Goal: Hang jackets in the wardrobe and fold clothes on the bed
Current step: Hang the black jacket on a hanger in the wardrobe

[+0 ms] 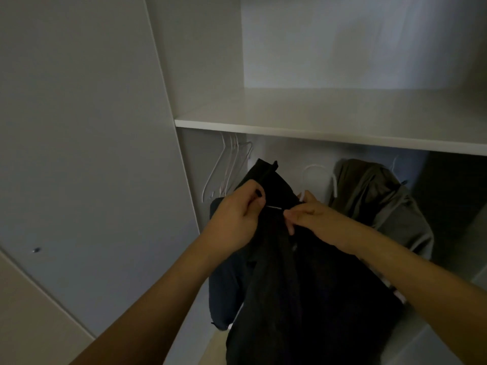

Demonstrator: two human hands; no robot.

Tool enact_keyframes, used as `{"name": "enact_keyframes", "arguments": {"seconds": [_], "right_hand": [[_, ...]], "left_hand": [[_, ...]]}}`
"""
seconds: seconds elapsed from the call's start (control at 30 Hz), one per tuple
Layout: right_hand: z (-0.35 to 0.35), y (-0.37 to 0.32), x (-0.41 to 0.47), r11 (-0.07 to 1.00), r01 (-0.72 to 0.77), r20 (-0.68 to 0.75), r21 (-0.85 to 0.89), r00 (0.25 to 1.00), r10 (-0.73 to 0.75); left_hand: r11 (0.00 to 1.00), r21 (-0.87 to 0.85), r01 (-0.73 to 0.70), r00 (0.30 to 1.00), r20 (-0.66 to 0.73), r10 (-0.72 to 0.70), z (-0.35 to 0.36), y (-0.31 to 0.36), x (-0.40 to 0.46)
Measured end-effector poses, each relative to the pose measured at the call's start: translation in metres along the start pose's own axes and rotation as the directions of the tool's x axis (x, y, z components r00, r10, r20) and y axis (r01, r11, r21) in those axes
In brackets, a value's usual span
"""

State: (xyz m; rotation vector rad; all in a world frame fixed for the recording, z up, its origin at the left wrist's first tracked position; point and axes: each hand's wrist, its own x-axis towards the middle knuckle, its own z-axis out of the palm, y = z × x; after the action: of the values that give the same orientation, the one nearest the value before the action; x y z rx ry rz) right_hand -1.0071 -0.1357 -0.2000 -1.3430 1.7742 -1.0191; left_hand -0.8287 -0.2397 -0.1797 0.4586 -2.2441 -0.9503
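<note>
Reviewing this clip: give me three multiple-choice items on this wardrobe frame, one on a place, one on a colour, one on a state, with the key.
1. Where do the empty hangers hang?
A. at the left end under the shelf
B. on the shelf
C. on the door

2. What colour is the jacket already hung at the right?
A. red
B. olive-grey
C. white

3. What are the two hands doing?
A. resting open
B. gripping the black jacket at its collar
C. holding a hanger apiece

Key: 1 A, the hangers dangle below the shelf at the left wall. 2 B, the hung jacket is olive-grey. 3 B, the left hand and right hand both pinch the dark cloth.
</note>
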Motion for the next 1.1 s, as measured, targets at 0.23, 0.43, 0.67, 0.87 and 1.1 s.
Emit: {"name": "enact_keyframes", "arguments": {"seconds": [0.23,0.43,0.67,0.87,1.1], "right_hand": [[-0.043,0.009,-0.005,0.959,0.078,-0.125,0.273,0.991,-0.045],[-0.023,-0.010,0.009,0.971,0.089,-0.165,0.221,0.985,-0.052],[-0.011,-0.034,0.010,0.943,0.147,-0.228,0.298,0.971,-0.079],[-0.015,-0.048,0.011,0.889,0.178,-0.344,0.423,0.939,-0.024],[-0.016,-0.045,0.010,0.966,0.154,-0.332,0.208,0.940,-0.078]], "left_hand": [[0.963,-0.268,0.002,0.978,0.203,0.055,-0.032,-0.003,-0.025],[0.949,0.210,0.234,0.864,0.402,-0.302,-0.014,-0.020,0.003],[0.980,-0.046,0.194,0.981,-0.002,-0.194,0.041,-0.031,0.004],[0.964,0.262,-0.039,0.973,-0.210,0.097,0.055,-0.024,-0.001],[0.965,0.185,-0.187,0.976,-0.074,0.204,0.073,-0.017,0.005]]}}
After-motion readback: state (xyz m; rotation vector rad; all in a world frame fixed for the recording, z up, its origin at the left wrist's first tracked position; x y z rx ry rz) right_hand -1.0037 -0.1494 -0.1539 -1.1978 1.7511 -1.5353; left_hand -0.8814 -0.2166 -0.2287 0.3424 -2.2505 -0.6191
